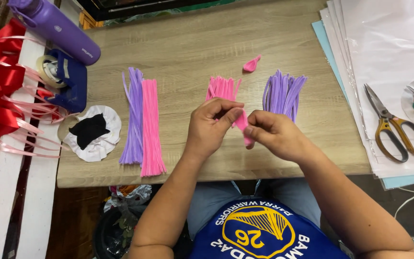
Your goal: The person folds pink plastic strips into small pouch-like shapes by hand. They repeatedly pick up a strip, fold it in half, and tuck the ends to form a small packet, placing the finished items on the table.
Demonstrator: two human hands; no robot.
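Scissors (394, 125) right of the table (192, 52) — bottle (56, 26) far left

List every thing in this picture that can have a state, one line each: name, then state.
Left hand: pinching the pink piece.
Right hand: pinching the pink piece.
Pink piece: held above the table.
Scissors: blades closed, lying flat.
Purple bottle: capped, on its side.
Small pink balloon: deflated.

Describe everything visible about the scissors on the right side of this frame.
The scissors lie flat on a stack of white sheets at the right of the wooden table. Their silver metal blades are shut, tips pointing up and left; the yellow-tan looped handles point down and right. Neither hand touches them, and the right hand is nearer.
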